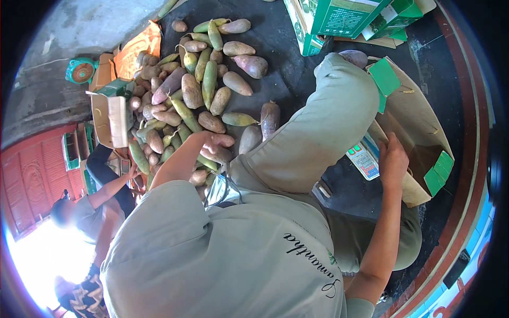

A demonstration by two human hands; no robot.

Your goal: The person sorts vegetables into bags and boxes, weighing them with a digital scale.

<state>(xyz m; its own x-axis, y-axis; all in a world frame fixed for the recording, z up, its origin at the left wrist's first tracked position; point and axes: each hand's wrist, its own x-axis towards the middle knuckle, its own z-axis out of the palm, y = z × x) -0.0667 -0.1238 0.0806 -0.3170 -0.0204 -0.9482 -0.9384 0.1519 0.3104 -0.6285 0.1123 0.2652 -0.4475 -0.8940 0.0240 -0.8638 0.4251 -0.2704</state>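
A large heap of long root vegetables that look like radishes, green, brown and purple, lies on dark sheeting. At its near edge my left hand point(208, 142) is closed over a brownish radish point(217, 155), its fingers partly hidden. On the right, my right hand point(393, 159) grips the near wall of an open cardboard box point(424, 116) with green flaps. No contents show in the visible part of the box. Beside that hand, partly under the box, is a weighing scale point(363, 160) with a keypad and lit green digits.
My bent knee point(344, 90) stands between heap and box. Green printed cartons point(344, 21) are at the top right, and a purple radish point(354, 58) lies behind my knee. At left, another person point(95, 212) reaches toward the heap, near an open carton point(108, 119).
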